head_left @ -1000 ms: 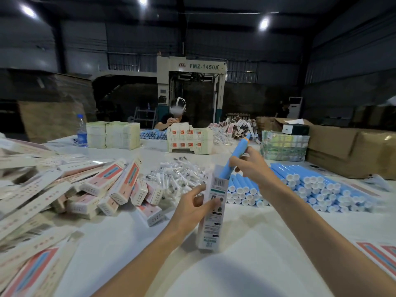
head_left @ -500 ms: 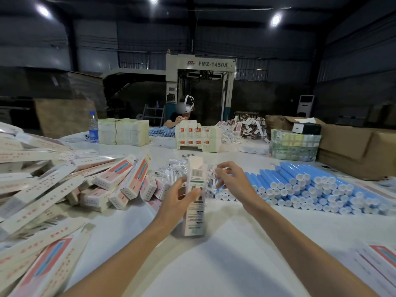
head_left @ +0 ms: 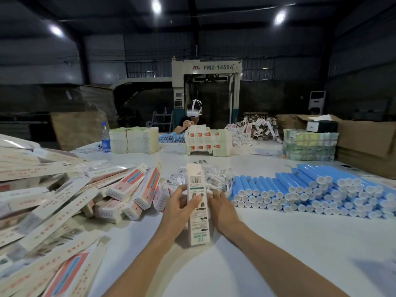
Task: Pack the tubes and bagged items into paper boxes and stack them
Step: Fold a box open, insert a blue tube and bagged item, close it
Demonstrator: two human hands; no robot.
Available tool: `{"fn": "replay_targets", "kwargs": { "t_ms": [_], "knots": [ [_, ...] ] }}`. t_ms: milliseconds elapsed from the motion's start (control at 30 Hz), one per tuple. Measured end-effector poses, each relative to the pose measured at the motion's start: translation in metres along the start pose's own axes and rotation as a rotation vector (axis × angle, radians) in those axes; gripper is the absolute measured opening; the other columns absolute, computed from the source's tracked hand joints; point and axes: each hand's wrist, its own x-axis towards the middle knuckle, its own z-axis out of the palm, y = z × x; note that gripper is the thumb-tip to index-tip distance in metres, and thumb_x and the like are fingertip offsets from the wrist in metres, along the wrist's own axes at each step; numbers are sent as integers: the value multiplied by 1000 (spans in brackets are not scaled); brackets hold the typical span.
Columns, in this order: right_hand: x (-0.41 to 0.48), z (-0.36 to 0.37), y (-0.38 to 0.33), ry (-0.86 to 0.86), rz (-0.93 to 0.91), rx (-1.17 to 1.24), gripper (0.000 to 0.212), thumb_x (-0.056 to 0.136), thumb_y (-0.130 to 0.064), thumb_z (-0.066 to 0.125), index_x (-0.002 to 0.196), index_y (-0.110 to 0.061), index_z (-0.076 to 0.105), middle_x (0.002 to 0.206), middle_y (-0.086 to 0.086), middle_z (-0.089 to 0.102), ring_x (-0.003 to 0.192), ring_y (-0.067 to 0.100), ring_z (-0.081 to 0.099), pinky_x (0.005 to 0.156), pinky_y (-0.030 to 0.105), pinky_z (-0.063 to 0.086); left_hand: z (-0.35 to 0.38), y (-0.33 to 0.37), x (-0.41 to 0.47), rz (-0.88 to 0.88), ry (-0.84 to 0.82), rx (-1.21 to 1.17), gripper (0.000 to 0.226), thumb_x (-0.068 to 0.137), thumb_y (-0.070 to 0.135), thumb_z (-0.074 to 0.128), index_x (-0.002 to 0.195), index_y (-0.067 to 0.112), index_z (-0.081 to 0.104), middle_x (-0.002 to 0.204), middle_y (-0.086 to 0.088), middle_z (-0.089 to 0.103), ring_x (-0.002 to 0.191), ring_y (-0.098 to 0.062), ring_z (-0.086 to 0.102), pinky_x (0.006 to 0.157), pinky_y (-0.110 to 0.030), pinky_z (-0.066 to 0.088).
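The paper box [head_left: 197, 206] stands upright on the white worktop [head_left: 278, 243], near centre, with its top flap open and its barcode panel facing the camera. The left hand [head_left: 182, 207] grasps the box from the left, with the thumb laid across the front panel. The right hand [head_left: 222, 209] lies just beside the right edge of the box, fingers extended toward the far side. It cannot be determined whether this hand holds anything.

A heap of clear bagged items [head_left: 216, 179] lies directly behind the box. The blue tubes [head_left: 310, 189] are stacked in rows to the right, white caps facing near. Filled boxes [head_left: 132, 189] lie piled to the left, with flat box blanks [head_left: 53, 211] spread further left.
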Motion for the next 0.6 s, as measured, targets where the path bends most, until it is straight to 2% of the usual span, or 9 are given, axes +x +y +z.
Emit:
{"fn": "replay_targets", "kwargs": {
  "t_ms": [67, 133, 233, 300, 367, 467, 533, 600],
  "knots": [
    [-2, -1, -3, 44, -33, -153, 43, 103, -28, 59, 144, -21, 48, 143, 6, 54, 133, 28, 50, 108, 40, 42, 1, 0, 0, 6, -17, -7, 33, 100, 22, 74, 131, 27, 62, 114, 4, 81, 104, -21, 79, 84, -38, 66],
    [-6, -6, -2, 105, -29, -191, 34, 104, -29, 55, 138, -22, 53, 135, 2, 60, 129, 27, 50, 107, 39, 39, 2, 0, 0, 6, -29, -29, 35, 100, 22, 74, 132, 26, 62, 114, 3, 81, 104, -21, 79, 80, -32, 65],
    [-15, -19, 3, 130, -37, -139, 26, 101, -18, 57, 128, -19, 61, 128, 1, 64, 127, 26, 50, 104, 36, 37, 4, 0, 1, 17, -50, -41, 38, 100, 24, 75, 136, 26, 62, 117, 2, 81, 106, -20, 79, 81, -33, 65],
    [-28, -28, 8, 146, -33, -55, 23, 97, -7, 62, 119, -15, 62, 120, 5, 66, 119, 27, 55, 96, 35, 42, 5, -1, 0, 19, -60, -43, 38, 99, 28, 77, 135, 28, 62, 117, 3, 81, 106, -20, 78, 84, -37, 65],
    [-43, -37, 17, 187, -4, 110, 20, 100, -2, 58, 116, -14, 58, 110, 6, 65, 104, 27, 60, 84, 36, 51, 8, -1, -1, 7, -60, -61, 41, 96, 34, 80, 132, 30, 63, 118, 4, 80, 108, -19, 78, 88, -40, 64],
    [-60, -69, 31, 281, 148, 492, 20, 104, -10, 57, 119, -24, 57, 104, -5, 65, 89, 16, 62, 75, 31, 50, 15, -1, -5, -31, -70, -115, 47, 87, 42, 85, 127, 32, 64, 117, 5, 81, 107, -19, 78, 89, -42, 64],
    [-69, -97, 41, 361, 225, 786, 14, 102, -13, 65, 108, -25, 62, 100, -3, 70, 79, 11, 67, 67, 28, 52, 24, -1, -8, -61, -93, -147, 50, 85, 43, 87, 128, 31, 64, 117, 6, 81, 107, -18, 78, 88, -41, 65],
    [-77, -123, 50, 432, 232, 950, 12, 97, -16, 75, 97, -26, 69, 94, -4, 72, 77, 10, 67, 68, 25, 55, 35, 3, -10, -72, -105, -153, 54, 85, 42, 86, 131, 28, 62, 115, 7, 81, 106, -16, 78, 86, -40, 65]
  ]
}}
